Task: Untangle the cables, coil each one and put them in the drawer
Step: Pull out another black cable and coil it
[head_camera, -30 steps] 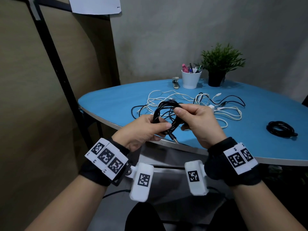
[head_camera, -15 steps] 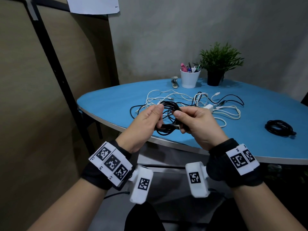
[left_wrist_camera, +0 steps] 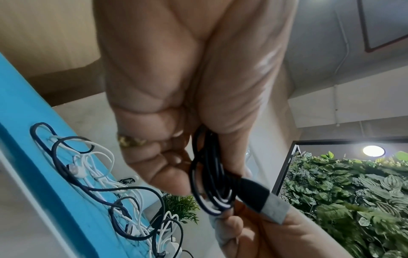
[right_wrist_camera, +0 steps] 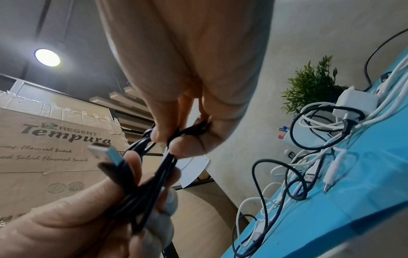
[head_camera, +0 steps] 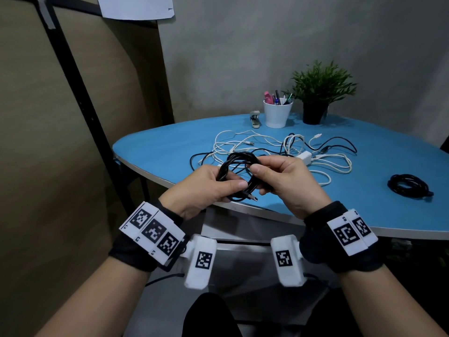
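Both hands hold a coiled black cable (head_camera: 239, 164) above the near edge of the blue table (head_camera: 170, 147). My left hand (head_camera: 209, 188) grips the coil's left side, thumb across the strands. My right hand (head_camera: 279, 176) pinches the right side between thumb and fingers. The cable's USB plug (head_camera: 252, 197) sticks out below the coil; it shows large in the left wrist view (left_wrist_camera: 262, 197) and in the right wrist view (right_wrist_camera: 106, 155). A tangle of white and black cables (head_camera: 286, 152) with a white charger (head_camera: 303, 156) lies on the table behind the hands. The drawer is not in view.
A second coiled black cable (head_camera: 408, 186) lies at the table's right. At the back stand a white pen cup (head_camera: 278, 113), a potted plant (head_camera: 318, 93) and a small stapler (head_camera: 255, 119). A brown panel with a black frame bar (head_camera: 80, 93) is on the left.
My left hand came up to the coil's top with the right, then dropped back to its left side. The plug end now pokes out beneath the coil.
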Demonstrator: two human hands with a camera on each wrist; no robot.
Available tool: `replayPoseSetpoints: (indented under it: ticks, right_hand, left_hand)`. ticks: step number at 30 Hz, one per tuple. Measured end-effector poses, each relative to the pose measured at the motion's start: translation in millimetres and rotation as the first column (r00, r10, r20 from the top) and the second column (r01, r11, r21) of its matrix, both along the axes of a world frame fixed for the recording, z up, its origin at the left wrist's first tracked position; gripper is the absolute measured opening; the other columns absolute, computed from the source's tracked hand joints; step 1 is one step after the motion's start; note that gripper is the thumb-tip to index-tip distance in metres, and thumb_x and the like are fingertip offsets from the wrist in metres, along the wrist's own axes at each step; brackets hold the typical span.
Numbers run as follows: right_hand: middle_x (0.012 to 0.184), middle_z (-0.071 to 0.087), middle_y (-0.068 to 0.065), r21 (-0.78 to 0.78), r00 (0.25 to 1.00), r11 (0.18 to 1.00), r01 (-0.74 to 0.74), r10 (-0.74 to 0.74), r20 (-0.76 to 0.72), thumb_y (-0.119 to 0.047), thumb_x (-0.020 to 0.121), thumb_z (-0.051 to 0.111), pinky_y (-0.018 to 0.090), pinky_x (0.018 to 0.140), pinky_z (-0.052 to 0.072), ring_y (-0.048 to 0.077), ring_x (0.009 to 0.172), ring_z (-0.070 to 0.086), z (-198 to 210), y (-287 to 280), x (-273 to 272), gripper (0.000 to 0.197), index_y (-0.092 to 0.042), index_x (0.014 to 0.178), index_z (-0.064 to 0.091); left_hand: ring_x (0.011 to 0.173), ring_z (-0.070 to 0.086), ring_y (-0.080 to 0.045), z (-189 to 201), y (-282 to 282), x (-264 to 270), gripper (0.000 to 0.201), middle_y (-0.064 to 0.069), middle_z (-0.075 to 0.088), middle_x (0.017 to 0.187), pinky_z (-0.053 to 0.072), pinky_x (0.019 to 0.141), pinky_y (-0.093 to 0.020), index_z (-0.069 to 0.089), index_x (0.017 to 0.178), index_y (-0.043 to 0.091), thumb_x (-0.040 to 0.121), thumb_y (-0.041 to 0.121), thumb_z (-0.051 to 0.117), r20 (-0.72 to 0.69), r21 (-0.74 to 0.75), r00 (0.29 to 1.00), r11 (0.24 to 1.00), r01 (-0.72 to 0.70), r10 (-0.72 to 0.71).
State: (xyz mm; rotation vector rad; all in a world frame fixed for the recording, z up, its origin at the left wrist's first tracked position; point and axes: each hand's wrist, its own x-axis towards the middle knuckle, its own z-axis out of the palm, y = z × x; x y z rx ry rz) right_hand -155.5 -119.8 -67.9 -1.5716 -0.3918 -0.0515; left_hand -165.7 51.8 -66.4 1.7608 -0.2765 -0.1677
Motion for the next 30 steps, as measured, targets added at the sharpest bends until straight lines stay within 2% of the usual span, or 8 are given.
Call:
replayPoseSetpoints:
  ticks: [3, 6, 9, 12, 17, 19, 24, 30]
  right_hand:
    - [0.071, 0.060, 0.013, -0.010, 1.000, 1.000, -0.013, 0.013, -0.012, 0.002, 0.087, 0.060, 0.019, 0.051, 0.049, 0.010, 0.051, 0.053, 1, -1, -1, 0.010, -0.003, 0.089, 0.067]
    - [0.072, 0.062, 0.010, -0.038, 0.999, 0.999, -0.037, 0.036, -0.013, 0.006, 0.084, 0.061, 0.021, 0.055, 0.052, 0.016, 0.059, 0.055, 1, -2, 0, 0.015, -0.008, 0.086, 0.067]
    - [0.075, 0.062, 0.011, -0.029, 0.998, 0.998, -0.051, 0.050, -0.025, 0.009, 0.082, 0.062, 0.022, 0.058, 0.053, 0.017, 0.063, 0.056, -2, -2, 0, 0.019, -0.008, 0.086, 0.067]
    - [0.077, 0.064, 0.010, -0.023, 0.996, 0.996, -0.081, 0.080, -0.027, 0.012, 0.081, 0.061, 0.021, 0.059, 0.053, 0.017, 0.066, 0.058, -2, -1, -2, 0.022, -0.009, 0.086, 0.067]
    - [0.072, 0.066, 0.002, -0.055, 0.997, 0.996, -0.072, 0.073, 0.012, 0.017, 0.079, 0.057, 0.019, 0.056, 0.049, 0.010, 0.061, 0.056, 4, 1, -4, 0.037, -0.018, 0.082, 0.069]
    - [0.073, 0.064, 0.005, -0.090, 0.998, 0.995, -0.051, 0.055, 0.038, 0.017, 0.079, 0.056, 0.018, 0.054, 0.045, 0.007, 0.058, 0.053, 8, 0, -5, 0.039, -0.019, 0.085, 0.069]
    - [0.076, 0.059, 0.013, -0.117, 0.998, 0.993, -0.031, 0.036, 0.042, 0.017, 0.078, 0.053, 0.020, 0.053, 0.039, 0.016, 0.062, 0.043, 9, 0, -3, 0.045, -0.021, 0.098, 0.069]
    - [0.063, 0.061, -0.004, -0.133, 0.999, 0.990, -0.052, 0.052, -0.005, 0.017, 0.079, 0.048, 0.019, 0.053, 0.039, 0.008, 0.058, 0.049, 8, 0, -3, 0.053, -0.030, 0.088, 0.070]
  left_hand:
    - [0.072, 0.062, -0.005, 1, 1, -1, 0.003, 0.009, 0.070, 0.071, 0.045, 0.076, -0.028, 0.066, 0.083, 0.016, 0.086, 0.015, 0.064, -0.033, 0.045, 0.999, 0.998, 0.035, -0.034]
    - [0.063, 0.057, 0.005, 4, 0, -4, 0.005, 0.013, 0.068, 0.069, 0.040, 0.060, -0.017, 0.065, 0.083, 0.018, 0.087, 0.019, 0.062, -0.042, 0.136, 0.998, 0.989, 0.061, -0.056]
    - [0.061, 0.052, 0.000, 3, -3, -4, 0.004, 0.011, 0.064, 0.067, 0.037, 0.054, -0.016, 0.064, 0.083, 0.015, 0.087, 0.017, 0.063, -0.045, 0.183, 0.999, 0.983, 0.030, -0.022]
    - [0.066, 0.051, -0.006, 4, -5, -5, 0.006, 0.005, 0.061, 0.070, 0.038, 0.058, -0.020, 0.065, 0.089, 0.008, 0.083, 0.012, 0.065, -0.062, 0.185, 0.997, 0.982, -0.027, 0.039]
    - [0.060, 0.051, -0.006, 2, -7, -3, 0.009, 0.006, 0.059, 0.060, 0.038, 0.056, -0.021, 0.063, 0.074, 0.015, 0.082, 0.010, 0.066, -0.046, 0.134, 0.991, 0.984, -0.121, 0.128]
    - [0.057, 0.049, -0.006, 1, -9, -2, 0.013, 0.007, 0.057, 0.058, 0.036, 0.054, -0.021, 0.062, 0.072, 0.016, 0.082, 0.009, 0.064, -0.031, 0.096, 0.988, 0.984, -0.149, 0.153]
    - [0.056, 0.046, -0.006, -2, -13, 3, 0.031, 0.010, 0.050, 0.056, 0.037, 0.052, -0.022, 0.049, 0.059, 0.020, 0.084, 0.008, 0.063, -0.020, 0.010, 0.982, 0.982, -0.187, 0.187]
    - [0.059, 0.046, -0.010, -3, -13, 4, 0.029, 0.007, 0.048, 0.059, 0.039, 0.051, -0.021, 0.047, 0.061, 0.019, 0.085, 0.009, 0.061, -0.004, 0.031, 0.978, 0.978, -0.207, 0.207]
